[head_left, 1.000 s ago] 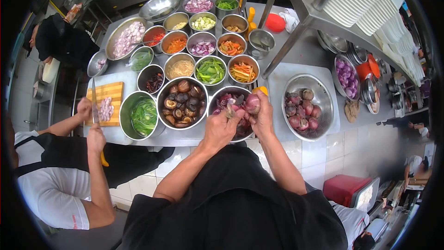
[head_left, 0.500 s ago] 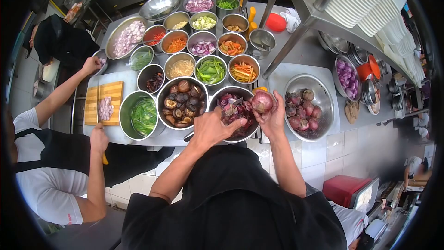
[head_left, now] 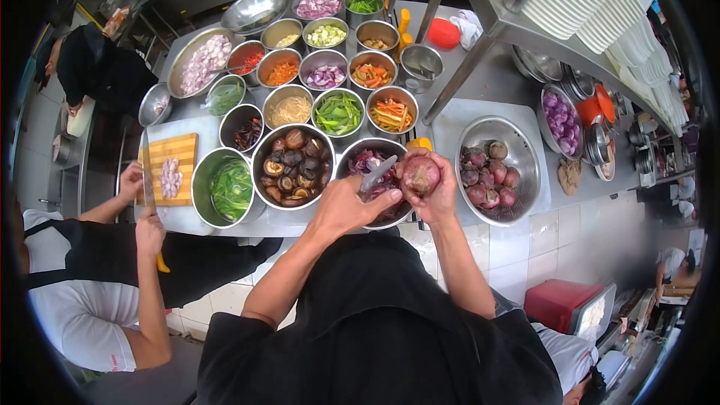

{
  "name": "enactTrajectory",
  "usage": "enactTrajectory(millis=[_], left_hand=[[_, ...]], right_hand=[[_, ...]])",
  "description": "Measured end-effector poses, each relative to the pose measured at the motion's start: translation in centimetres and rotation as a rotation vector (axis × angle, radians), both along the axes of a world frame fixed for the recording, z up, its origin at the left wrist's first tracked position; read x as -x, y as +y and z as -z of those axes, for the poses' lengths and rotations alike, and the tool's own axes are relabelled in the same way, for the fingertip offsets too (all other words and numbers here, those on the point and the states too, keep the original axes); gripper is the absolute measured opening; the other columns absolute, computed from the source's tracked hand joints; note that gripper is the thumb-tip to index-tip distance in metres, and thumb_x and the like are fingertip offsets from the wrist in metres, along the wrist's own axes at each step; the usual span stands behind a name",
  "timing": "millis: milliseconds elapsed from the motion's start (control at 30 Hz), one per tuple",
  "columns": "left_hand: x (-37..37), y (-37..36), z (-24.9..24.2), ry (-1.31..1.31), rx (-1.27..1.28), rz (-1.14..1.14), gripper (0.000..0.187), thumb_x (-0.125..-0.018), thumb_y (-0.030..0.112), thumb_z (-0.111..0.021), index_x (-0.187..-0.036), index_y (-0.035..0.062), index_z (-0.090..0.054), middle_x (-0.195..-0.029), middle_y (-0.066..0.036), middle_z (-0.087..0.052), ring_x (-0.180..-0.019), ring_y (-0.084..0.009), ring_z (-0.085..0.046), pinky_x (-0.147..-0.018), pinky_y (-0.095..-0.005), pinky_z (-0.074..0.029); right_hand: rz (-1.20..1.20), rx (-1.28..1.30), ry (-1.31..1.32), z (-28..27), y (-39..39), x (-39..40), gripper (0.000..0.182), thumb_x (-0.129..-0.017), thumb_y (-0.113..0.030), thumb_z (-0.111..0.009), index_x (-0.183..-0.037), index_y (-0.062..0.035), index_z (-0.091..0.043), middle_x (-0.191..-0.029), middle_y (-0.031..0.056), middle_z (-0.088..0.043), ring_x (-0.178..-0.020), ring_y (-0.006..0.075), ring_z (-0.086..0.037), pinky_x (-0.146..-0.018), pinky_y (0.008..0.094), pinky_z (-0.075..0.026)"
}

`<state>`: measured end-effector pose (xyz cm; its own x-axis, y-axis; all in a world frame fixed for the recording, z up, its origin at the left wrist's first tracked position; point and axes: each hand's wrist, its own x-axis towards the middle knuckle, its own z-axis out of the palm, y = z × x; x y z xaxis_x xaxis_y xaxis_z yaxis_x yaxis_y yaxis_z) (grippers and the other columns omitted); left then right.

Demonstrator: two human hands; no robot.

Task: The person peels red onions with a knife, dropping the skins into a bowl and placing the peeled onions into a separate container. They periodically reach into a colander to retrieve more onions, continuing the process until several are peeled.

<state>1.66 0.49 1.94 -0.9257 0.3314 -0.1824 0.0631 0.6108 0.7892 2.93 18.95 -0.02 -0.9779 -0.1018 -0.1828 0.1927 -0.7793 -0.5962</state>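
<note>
My left hand (head_left: 346,208) is closed around a small knife (head_left: 379,173), its blade pointing up and to the right. The handle is hidden in my palm. In my right hand (head_left: 437,199) sits a red onion (head_left: 421,176), root end facing me, close to the blade. Both hands are over the front edge of a steel pot (head_left: 342,159) that holds dark red onion skins (head_left: 367,165). To the right, a perforated steel colander (head_left: 527,154) contains several unpeeled red onions (head_left: 491,176).
A pot of mushrooms (head_left: 292,169) and one of green leaves (head_left: 232,189) stand on the left. At a wooden board (head_left: 187,151), a co-worker holds a yellow-handled knife (head_left: 148,172). Behind are several pots of cut vegetables; a shelf post (head_left: 461,75) rises at right.
The onion has turned in my right hand, and the knife blade now shows more fully beside it. The co-worker's knife has lifted from the board, and their other hand has left the steel bowl.
</note>
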Motion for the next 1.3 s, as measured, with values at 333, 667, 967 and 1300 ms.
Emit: enactTrajectory(millis=[333,667,967,1300], left_hand=[[-0.4,0.3,-1.2,-0.012,-0.066,0.066,0.078,-0.062,0.066,-0.072,-0.082,-0.0097,-0.066,-0.061,-0.022,-0.060,-0.058,-0.0334,-0.063,-0.058,-0.0388,-0.049],[0.4,0.2,-1.7,0.194,-0.006,0.160,0.085,-0.060,0.069,-0.071,-0.078,-0.0136,-0.063,-0.063,-0.028,-0.060,-0.062,-0.0399,-0.064,-0.061,-0.0436,-0.052],[0.0,0.3,-0.6,0.149,-0.110,0.205,0.076,-0.063,0.063,-0.074,-0.077,-0.0104,-0.062,-0.061,-0.025,-0.060,-0.060,-0.0383,-0.064,-0.056,-0.0407,-0.050],[-0.8,0.4,2.2,0.170,-0.315,0.162,0.058,-0.073,0.051,-0.073,-0.075,-0.0067,-0.063,-0.057,-0.020,-0.059,-0.053,-0.0334,-0.062,-0.050,-0.0378,-0.047]], right_hand=[[0.121,-0.132,-0.038,-0.3,-1.9,-0.4,0.036,-0.090,-0.033,-0.040,-0.087,-0.0023,-0.059,-0.082,0.0086,-0.062,-0.075,0.0171,-0.061,-0.070,0.0297,-0.051],[0.018,-0.306,-0.118,-1.0,-3.6,-1.3,0.029,-0.092,-0.029,-0.036,-0.085,-0.0074,-0.054,-0.083,0.0039,-0.055,-0.074,0.0121,-0.055,-0.068,0.0264,-0.047],[0.102,-0.318,-0.153,-0.6,-3.5,-1.7,0.031,-0.092,-0.026,-0.034,-0.077,-0.0071,-0.054,-0.076,0.0029,-0.053,-0.067,0.0095,-0.050,-0.057,0.0246,-0.041],[0.110,-0.488,-0.094,-0.1,-3.7,-0.9,0.033,-0.091,-0.025,-0.037,-0.077,-0.0029,-0.056,-0.068,0.0034,-0.052,-0.055,0.0111,-0.047,-0.048,0.0243,-0.037]])
